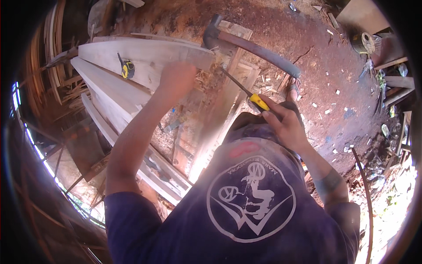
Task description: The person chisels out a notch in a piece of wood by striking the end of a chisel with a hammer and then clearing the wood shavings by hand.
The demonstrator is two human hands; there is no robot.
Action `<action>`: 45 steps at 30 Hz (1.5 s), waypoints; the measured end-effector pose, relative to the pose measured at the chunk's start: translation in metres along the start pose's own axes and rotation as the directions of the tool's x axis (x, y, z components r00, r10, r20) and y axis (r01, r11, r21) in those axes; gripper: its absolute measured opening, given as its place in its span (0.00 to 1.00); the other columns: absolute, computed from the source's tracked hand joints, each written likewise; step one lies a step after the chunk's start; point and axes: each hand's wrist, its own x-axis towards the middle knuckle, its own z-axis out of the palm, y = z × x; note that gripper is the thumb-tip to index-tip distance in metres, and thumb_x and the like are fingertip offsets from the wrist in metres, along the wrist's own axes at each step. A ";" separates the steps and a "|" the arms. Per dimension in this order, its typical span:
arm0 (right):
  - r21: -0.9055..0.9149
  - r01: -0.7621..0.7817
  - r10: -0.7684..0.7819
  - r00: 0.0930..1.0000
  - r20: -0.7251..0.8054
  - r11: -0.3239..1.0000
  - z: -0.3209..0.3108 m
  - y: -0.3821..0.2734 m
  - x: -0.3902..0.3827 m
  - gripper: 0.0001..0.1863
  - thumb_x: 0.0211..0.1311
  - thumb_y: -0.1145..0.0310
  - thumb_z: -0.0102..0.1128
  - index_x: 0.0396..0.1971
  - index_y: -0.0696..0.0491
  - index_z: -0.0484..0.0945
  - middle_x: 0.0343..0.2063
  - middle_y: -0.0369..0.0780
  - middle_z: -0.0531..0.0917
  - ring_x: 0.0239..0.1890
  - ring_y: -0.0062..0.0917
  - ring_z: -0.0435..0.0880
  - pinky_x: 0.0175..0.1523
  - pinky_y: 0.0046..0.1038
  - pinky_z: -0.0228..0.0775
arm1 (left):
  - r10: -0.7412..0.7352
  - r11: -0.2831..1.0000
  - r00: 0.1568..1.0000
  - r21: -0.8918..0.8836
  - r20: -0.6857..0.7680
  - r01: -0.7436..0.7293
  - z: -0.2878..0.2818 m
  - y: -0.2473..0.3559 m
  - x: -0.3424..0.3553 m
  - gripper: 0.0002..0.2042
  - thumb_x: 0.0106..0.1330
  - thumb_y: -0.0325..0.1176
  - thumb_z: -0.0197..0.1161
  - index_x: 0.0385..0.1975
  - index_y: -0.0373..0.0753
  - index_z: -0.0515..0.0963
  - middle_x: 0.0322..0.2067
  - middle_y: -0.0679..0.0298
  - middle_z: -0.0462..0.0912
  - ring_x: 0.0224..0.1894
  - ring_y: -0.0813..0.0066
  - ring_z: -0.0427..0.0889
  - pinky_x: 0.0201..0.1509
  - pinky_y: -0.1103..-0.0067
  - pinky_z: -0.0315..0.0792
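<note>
The right hand (288, 123) has its fingers closed around a yellow-handled screwdriver (258, 101), its tip near the end of a pale plank (147, 55), while the left hand (178, 79) curls, blurred, over that plank between a tape measure (127, 69) and a hammer (259, 50), whether gripping anything I cannot tell

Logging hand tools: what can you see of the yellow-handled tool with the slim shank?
The yellow-handled tool with a slim dark shank, metal by its look, resembles a screwdriver or narrow chisel. The right hand grips its plastic-looking handle; the shank slants up-left, tip near the right end of the pale wooden board. Contact there is unclear.
</note>
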 end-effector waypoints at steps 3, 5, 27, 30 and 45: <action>-0.028 0.099 -0.100 0.994 -0.048 0.995 0.009 0.008 -0.006 0.26 0.77 0.68 0.56 0.70 0.58 0.70 0.48 0.42 0.87 0.48 0.18 0.81 0.58 0.24 0.71 | 0.014 0.993 0.987 -0.117 -0.158 -0.032 0.007 0.000 -0.010 0.07 0.66 0.33 0.63 0.36 0.37 0.84 0.24 0.50 0.84 0.32 0.49 0.87 0.38 0.58 0.79; 0.002 0.066 -0.066 0.995 -0.075 0.998 0.013 0.012 -0.008 0.26 0.76 0.69 0.57 0.71 0.58 0.70 0.49 0.42 0.88 0.48 0.18 0.82 0.57 0.25 0.72 | -0.094 0.958 0.975 -0.286 -0.201 0.034 0.006 -0.002 -0.020 0.06 0.68 0.31 0.63 0.36 0.37 0.83 0.23 0.50 0.83 0.30 0.48 0.86 0.34 0.59 0.77; -0.461 0.272 -0.254 0.962 0.102 0.845 0.028 -0.045 0.046 0.20 0.66 0.66 0.62 0.57 0.50 0.83 0.37 0.50 0.88 0.39 0.47 0.87 0.50 0.43 0.80 | -0.525 0.268 0.803 -0.841 0.282 0.471 0.039 0.021 -0.182 0.15 0.65 0.33 0.71 0.50 0.36 0.84 0.18 0.65 0.73 0.22 0.79 0.69 0.29 0.77 0.66; -0.471 0.265 -0.234 0.964 0.123 0.841 0.029 -0.039 0.053 0.20 0.67 0.66 0.62 0.58 0.50 0.82 0.36 0.51 0.87 0.38 0.48 0.87 0.48 0.43 0.79 | -0.583 0.186 0.777 -0.891 0.239 0.414 0.048 0.032 -0.182 0.13 0.66 0.32 0.71 0.48 0.35 0.85 0.18 0.68 0.72 0.22 0.81 0.67 0.28 0.79 0.64; -0.316 0.147 -0.122 0.988 0.098 0.937 0.026 -0.023 0.045 0.22 0.71 0.69 0.59 0.64 0.53 0.78 0.34 0.49 0.87 0.28 0.37 0.87 0.39 0.32 0.78 | -0.642 0.384 0.747 -0.916 -0.173 0.118 0.030 0.058 -0.131 0.06 0.69 0.25 0.66 0.42 0.35 0.85 0.30 0.65 0.80 0.28 0.79 0.75 0.33 0.79 0.69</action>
